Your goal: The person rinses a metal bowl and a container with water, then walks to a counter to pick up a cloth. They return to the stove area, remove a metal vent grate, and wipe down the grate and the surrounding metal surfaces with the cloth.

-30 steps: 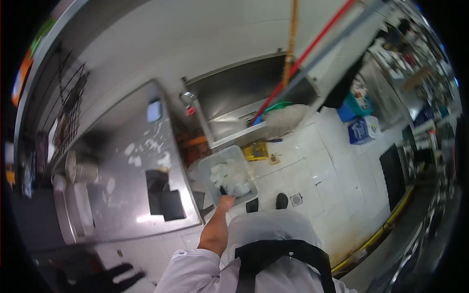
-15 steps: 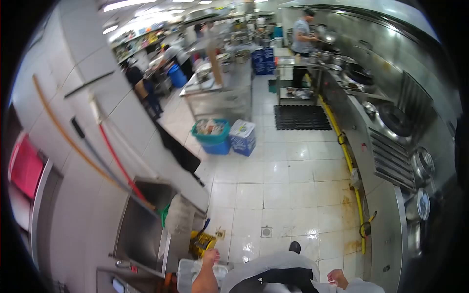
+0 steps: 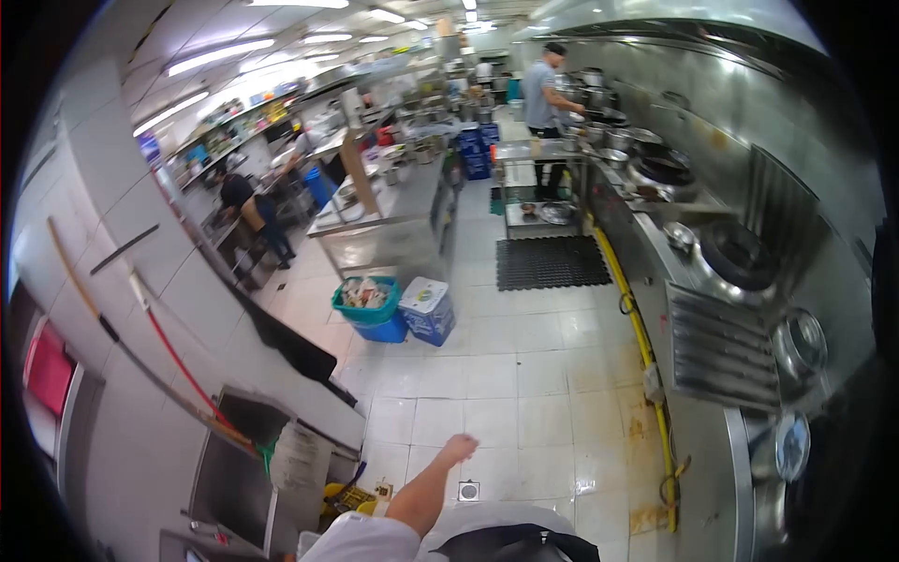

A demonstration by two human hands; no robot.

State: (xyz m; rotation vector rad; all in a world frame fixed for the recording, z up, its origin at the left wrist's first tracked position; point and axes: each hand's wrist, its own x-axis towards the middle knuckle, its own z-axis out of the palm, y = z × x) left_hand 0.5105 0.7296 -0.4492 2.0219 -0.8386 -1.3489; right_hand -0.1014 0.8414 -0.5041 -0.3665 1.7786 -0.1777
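My left hand (image 3: 458, 451) reaches forward over the white tiled floor (image 3: 403, 417), its fingers loosely curled and nothing visible in them. A white sleeve (image 3: 365, 539) covers the upper part of that arm. Below the hand, a square floor drain (image 3: 468, 491) is set in the tiles. Left of my forearm stands a yellow mop bucket (image 3: 342, 498), partly covered. My dark apron (image 3: 510, 543) shows at the bottom edge. My right hand is out of the picture.
A teal-lined blue bin (image 3: 375, 328) and a blue-white box (image 3: 428, 314) stand ahead. A black mat (image 3: 552, 261) lies near a steel cart (image 3: 534, 155). Woks (image 3: 740, 255) line the right; a yellow pipe (image 3: 637, 323) runs below. Long handles (image 3: 173, 351) lean left. Other people work farther back.
My left hand has swung forward and up, and my right hand has dropped out of view. The camera view has tilted up, bringing more ceiling into sight. The bin and box appear lower and larger.
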